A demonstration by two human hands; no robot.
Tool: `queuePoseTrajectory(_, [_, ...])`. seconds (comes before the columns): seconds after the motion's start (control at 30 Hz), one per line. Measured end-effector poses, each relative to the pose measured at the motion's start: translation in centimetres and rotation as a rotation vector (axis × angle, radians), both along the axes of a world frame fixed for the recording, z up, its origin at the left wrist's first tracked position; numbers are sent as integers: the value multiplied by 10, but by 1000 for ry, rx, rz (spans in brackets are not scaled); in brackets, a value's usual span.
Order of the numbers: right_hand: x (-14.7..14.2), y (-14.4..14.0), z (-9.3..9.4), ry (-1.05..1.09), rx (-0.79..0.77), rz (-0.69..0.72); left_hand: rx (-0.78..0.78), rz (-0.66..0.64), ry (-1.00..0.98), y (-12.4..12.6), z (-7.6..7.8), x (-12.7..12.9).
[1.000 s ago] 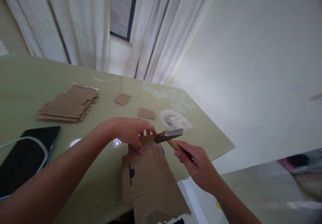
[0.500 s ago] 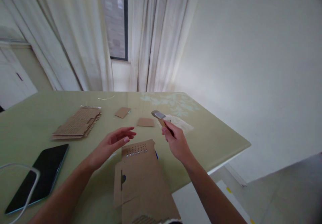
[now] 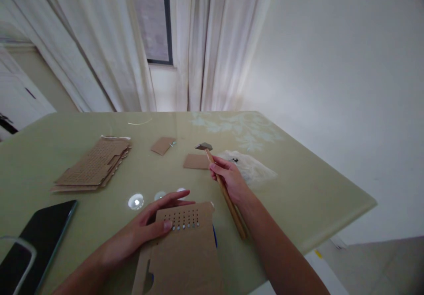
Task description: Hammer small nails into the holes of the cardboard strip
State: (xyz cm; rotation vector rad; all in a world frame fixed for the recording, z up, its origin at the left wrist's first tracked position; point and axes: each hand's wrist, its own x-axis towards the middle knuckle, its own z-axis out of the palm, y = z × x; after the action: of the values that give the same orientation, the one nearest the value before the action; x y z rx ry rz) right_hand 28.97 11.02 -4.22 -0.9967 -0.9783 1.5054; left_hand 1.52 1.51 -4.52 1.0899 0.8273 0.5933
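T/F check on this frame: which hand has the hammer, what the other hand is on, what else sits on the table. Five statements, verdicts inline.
1. The right hand grips a wooden-handled hammer with a dark metal head. True.
2. The left hand rests on a brown cardboard sheet with rows of small holes. True.
3. The hammer head is touching the holed sheet. False: it is held further back, by a small brown cardboard square.
4. A stack of perforated brown cardboard pieces lies on the pale green table, left of the hands. True.
5. The black tablet sits at the table's far right corner. False: it is at the near left.
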Motion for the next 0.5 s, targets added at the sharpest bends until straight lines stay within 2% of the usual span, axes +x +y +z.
queuePoseTrajectory(0.1, [2,2,-1,31,-51,-1,-45,13,-27,-4,4,1])
queuePoseTrajectory(0.27, [-6,-3,-2,-38,-64,62,-103,-110,9,-10,8,0])
queuePoseTrajectory(0.4, [-14,-8,-6,-116,-31,41,-79,6,119,-15,-3,-8])
queuePoseTrajectory(0.5, [-16,-5,-13,-265,25,-4,-114,123,179,-16,-2,-10])
